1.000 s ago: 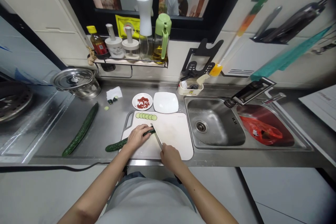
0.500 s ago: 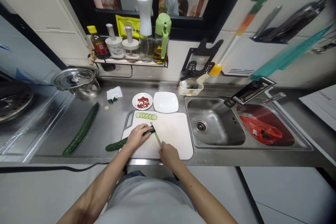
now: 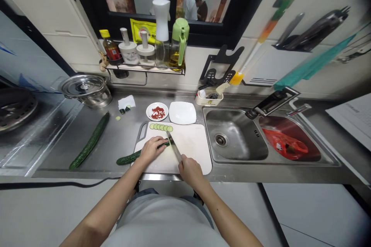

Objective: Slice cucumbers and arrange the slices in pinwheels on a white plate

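My left hand (image 3: 153,149) is closed over a dark green cucumber (image 3: 128,159), pressing it on the white cutting board (image 3: 191,150). The cucumber's uncut end sticks out past the board's left edge. In my right hand (image 3: 189,168) is a kitchen knife (image 3: 174,147), its blade slanting up to the left at the cucumber's cut end. Just beyond, a row of overlapping cucumber slices (image 3: 161,127) lies along the top of the board. Behind the board sit a small plate of chopped red pieces (image 3: 158,113) and a white square plate (image 3: 182,113).
A second whole cucumber (image 3: 89,141) lies on the steel counter at left, near a lidded pot (image 3: 87,88) and a white paper (image 3: 126,102) with cucumber ends. The double sink (image 3: 237,135) is at right, with a red bag (image 3: 285,144). A condiment shelf (image 3: 145,68) hangs behind.
My right hand and the knife have shifted slightly right and the blade is turned so its flat side shows more. My left hand keeps its hold on the cucumber. The view has shifted a little.
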A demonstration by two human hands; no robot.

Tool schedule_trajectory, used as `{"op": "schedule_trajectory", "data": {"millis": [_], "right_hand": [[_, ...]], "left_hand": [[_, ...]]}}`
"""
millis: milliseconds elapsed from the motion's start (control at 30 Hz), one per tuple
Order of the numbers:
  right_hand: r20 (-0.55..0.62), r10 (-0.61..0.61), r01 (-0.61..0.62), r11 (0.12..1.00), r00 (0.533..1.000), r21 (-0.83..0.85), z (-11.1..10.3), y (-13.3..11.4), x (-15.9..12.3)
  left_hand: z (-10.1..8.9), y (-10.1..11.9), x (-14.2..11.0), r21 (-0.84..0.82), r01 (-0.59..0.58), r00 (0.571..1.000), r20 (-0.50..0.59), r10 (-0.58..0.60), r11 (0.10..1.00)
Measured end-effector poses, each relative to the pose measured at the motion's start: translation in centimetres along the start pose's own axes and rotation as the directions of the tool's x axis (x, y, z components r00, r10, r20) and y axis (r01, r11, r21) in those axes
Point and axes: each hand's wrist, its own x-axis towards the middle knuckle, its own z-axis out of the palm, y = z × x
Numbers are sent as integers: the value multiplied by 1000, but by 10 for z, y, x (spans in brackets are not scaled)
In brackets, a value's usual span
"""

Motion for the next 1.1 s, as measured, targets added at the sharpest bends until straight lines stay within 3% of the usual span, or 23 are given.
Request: {"op": "schedule_trajectory", "data": {"millis": [1100], "right_hand": [[88,17,-19,1000,996,17,0,-4,-12]], "left_hand": [[-2,2,1,-9,10,1000,21,-9,1000]]}}
